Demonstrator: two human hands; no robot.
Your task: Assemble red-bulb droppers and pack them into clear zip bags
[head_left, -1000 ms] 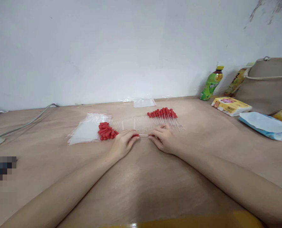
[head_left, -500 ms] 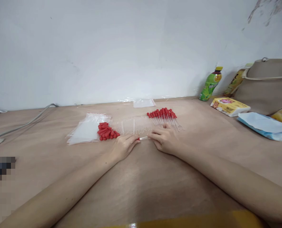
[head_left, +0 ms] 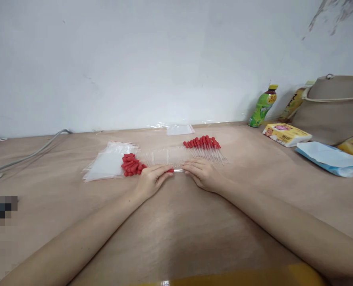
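Observation:
My left hand is closed on a red rubber bulb, most of it hidden by the fingers. Into the bulb's open end runs a clear glass tube, whose other end is pinched in my right hand. Just beyond the hands lies a row of clear tubes on the brown tabletop. A heap of loose red rubber bulbs rests left of that row, beside my left hand. Behind my right hand, several droppers with red bulbs lie side by side, tips toward me.
Clear zip bags are piled at the left, and another bag lies near the wall. A grey cable crosses the far left. On the right stand a green bottle, a tissue pack, a blue-white packet and a beige bag.
More of the red bulb shows past my left fingers, now lined up with the tube. My right fingers have drawn closer together around the tube.

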